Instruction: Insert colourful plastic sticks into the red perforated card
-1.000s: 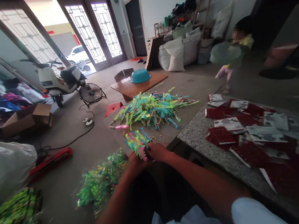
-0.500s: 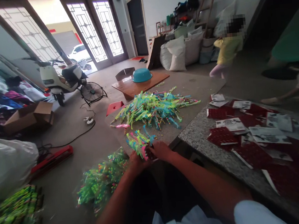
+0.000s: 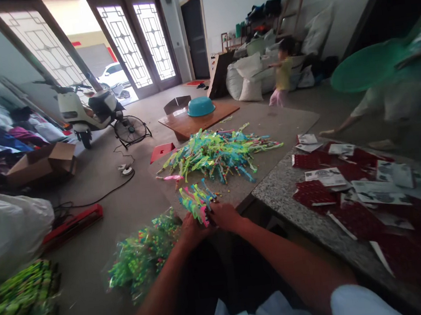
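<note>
Both our left hand (image 3: pixel 194 230) and right hand (image 3: pixel 226 217) clasped a neon bundle (image 3: pixel 198 200). We couldn't see its lower end.

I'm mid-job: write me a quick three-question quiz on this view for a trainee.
1. True or false: the left hand and the right hand are both at the colourful bundle.
2. What colour is the basin on the low wooden table? A red, B blue, C white.
3. Fill in: the speckled slab, with dark red sheets on it, lies to the person's ____.

Key: 1. True. 2. B. 3. right.
</note>
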